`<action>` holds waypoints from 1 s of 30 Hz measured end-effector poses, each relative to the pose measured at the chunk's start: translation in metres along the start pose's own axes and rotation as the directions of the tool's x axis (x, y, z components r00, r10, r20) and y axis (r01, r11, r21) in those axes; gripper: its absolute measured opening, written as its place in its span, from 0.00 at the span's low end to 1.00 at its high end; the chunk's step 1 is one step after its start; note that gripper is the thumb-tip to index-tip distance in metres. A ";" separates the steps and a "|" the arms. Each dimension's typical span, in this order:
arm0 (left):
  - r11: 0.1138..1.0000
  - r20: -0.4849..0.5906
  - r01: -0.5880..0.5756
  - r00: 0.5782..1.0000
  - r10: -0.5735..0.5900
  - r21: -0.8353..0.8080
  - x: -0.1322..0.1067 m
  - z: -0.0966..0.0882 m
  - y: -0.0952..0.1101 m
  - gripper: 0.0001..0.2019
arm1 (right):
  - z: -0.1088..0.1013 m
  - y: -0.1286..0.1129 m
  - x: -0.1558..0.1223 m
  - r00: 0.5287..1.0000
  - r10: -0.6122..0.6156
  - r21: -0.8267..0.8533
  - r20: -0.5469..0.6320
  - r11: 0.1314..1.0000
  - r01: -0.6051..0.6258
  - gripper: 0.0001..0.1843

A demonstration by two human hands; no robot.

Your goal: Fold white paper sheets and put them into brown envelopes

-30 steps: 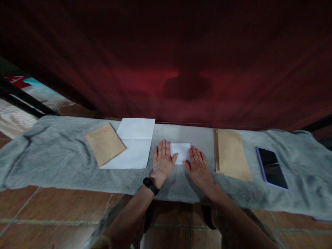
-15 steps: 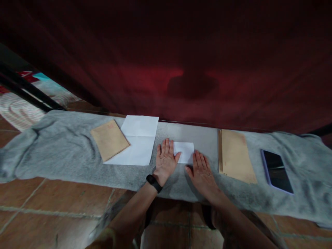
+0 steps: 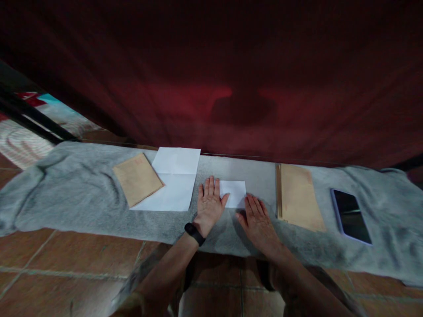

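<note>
A small white rectangle of paper (image 3: pixel 233 192), seemingly folded, lies on the grey cloth (image 3: pixel 218 167) between my hands. My left hand (image 3: pixel 210 203) rests flat over its left side, fingers pointing away from me and thumb out across the paper. At the paper's lower right corner, my right hand (image 3: pixel 259 220) lies with its fingers stretched out, fingertips at the edge. Left of my hands is a larger white sheet (image 3: pixel 180 187) with a crease across it. A brown paper envelope (image 3: pixel 137 179) overlaps that sheet's left side.
To the right lies a stack of brown envelopes (image 3: pixel 299 196), and beyond it a phone (image 3: pixel 350 216) with a purple edge. A dark red curtain (image 3: pixel 185 110) hangs along the far edge. Brown floor tiles (image 3: pixel 82 255) show at the near side.
The whole view has shifted very slightly. Both hands and the papers keep the same places relative to each other.
</note>
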State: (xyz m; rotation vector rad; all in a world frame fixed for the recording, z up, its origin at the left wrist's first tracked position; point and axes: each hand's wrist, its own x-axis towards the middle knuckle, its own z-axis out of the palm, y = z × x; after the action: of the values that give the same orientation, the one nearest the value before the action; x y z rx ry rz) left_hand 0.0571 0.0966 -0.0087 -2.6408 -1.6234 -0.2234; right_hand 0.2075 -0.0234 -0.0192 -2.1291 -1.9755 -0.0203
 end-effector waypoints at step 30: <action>0.998 -0.021 -0.057 0.998 0.057 -0.018 0.000 -0.005 -0.002 0.32 | 0.009 0.009 0.065 0.988 0.153 -0.001 0.027 0.988 -0.154 0.31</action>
State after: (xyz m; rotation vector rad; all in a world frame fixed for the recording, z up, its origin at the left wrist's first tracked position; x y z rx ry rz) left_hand 0.0551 0.0969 -0.0042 -2.6848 -1.5455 -0.2644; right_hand 0.2204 0.0418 -0.0187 -2.2863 -1.8194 0.0367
